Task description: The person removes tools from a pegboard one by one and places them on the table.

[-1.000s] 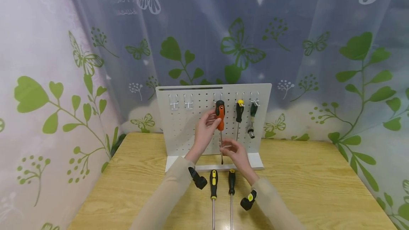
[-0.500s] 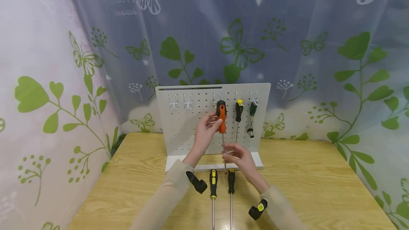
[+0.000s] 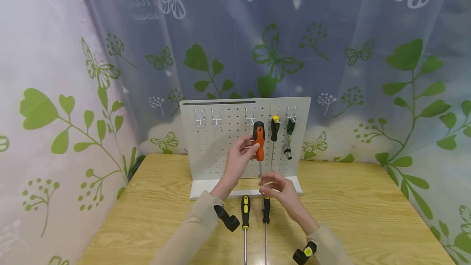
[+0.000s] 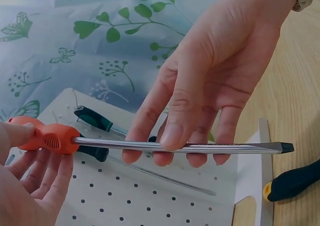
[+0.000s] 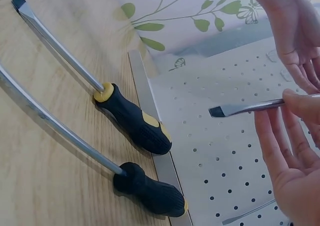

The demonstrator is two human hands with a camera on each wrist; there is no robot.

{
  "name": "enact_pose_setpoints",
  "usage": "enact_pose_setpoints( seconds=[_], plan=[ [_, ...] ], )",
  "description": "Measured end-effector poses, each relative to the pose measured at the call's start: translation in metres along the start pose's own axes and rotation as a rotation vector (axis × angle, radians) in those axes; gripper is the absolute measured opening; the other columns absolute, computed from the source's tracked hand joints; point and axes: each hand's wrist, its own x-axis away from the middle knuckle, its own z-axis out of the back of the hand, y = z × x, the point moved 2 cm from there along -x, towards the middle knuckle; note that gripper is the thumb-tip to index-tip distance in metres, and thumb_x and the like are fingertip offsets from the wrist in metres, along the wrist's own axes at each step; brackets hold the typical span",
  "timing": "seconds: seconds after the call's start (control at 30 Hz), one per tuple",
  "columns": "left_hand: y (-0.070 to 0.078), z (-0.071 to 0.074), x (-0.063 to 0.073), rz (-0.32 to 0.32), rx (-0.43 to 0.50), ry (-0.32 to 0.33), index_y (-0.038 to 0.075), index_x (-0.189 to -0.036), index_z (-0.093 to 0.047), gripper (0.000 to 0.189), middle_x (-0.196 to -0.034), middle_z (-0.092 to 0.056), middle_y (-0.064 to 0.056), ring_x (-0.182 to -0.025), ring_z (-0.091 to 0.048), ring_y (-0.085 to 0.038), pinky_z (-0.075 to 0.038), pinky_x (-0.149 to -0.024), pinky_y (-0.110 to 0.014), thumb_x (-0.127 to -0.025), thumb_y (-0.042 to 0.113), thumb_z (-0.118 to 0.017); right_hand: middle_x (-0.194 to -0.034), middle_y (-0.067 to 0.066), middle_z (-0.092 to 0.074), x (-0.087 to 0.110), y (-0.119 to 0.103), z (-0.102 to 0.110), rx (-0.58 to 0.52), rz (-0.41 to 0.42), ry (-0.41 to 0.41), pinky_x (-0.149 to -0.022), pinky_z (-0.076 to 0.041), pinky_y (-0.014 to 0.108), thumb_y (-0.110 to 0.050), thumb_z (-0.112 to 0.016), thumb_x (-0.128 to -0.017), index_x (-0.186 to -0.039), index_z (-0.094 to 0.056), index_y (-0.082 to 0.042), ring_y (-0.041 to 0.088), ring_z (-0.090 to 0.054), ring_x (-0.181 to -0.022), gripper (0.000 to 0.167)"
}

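An orange and black screwdriver (image 3: 259,142) is held upright in front of the white pegboard (image 3: 209,150). My left hand (image 3: 238,159) grips its orange handle between thumb and fingers. Lower down, my right hand (image 3: 281,191) pinches the steel shaft (image 4: 120,144) between its thumb and fingers. A dark flat tip (image 5: 217,111) sticks out past the right hand in the right wrist view. Two black and yellow screwdrivers lie side by side on the table: one with yellow inlays (image 5: 135,121), the other with a mostly black handle (image 5: 150,193).
A yellow-topped screwdriver (image 3: 274,128) and a dark green tool with a metal socket end (image 3: 290,126) hang at the pegboard's right. Wire hooks (image 3: 217,120) stick out at its upper left, another (image 3: 250,118) near the middle. A patterned curtain (image 3: 220,32) hangs behind the wooden table (image 3: 349,199).
Both hands have moved right and down, bringing the orange screwdriver away from the middle hook, which now shows. My right hand has slid lower in the head view, still at the shaft.
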Motion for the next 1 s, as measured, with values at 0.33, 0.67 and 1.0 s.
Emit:
enact_pose_setpoints(
  seconds=[0.33,0.67,1.0],
  plan=[
    [-0.014,-0.014,0.011,0.066,0.032,-0.045,0.003,-0.137,-0.059,0.042,-0.121,-0.068,-0.017,-0.104,-0.069,-0.025,-0.062,-0.085,-0.036,-0.099,0.021,-0.067,-0.114,0.023,-0.065,0.020,0.004,0.007,-0.075,-0.056,-0.080,-0.077,-0.064,0.043,-0.012,-0.068,-0.097,-0.140,-0.048,0.008,0.020,-0.071,-0.092,0.051],
    [-0.032,-0.031,0.021,0.126,0.042,-0.079,0.001,-0.134,-0.060,0.040,-0.118,-0.070,-0.019,-0.102,-0.070,-0.028,-0.062,-0.085,-0.040,-0.100,0.020,-0.067,-0.104,0.010,-0.068,0.044,0.005,0.010,-0.084,-0.128,-0.056,-0.074,-0.064,0.042,-0.009,-0.066,-0.098,-0.137,-0.048,0.010,0.015,-0.071,-0.085,0.047],
    [-0.061,-0.053,0.032,0.199,0.036,-0.055,-0.009,-0.133,-0.059,0.039,-0.115,-0.069,-0.025,-0.103,-0.070,-0.035,-0.063,-0.079,-0.040,-0.100,0.012,-0.064,-0.105,0.021,-0.067,0.069,0.007,0.020,-0.040,-0.203,-0.038,-0.071,-0.064,0.044,-0.005,-0.067,-0.096,-0.133,-0.049,0.011,0.023,-0.072,-0.083,0.044]
  ],
)
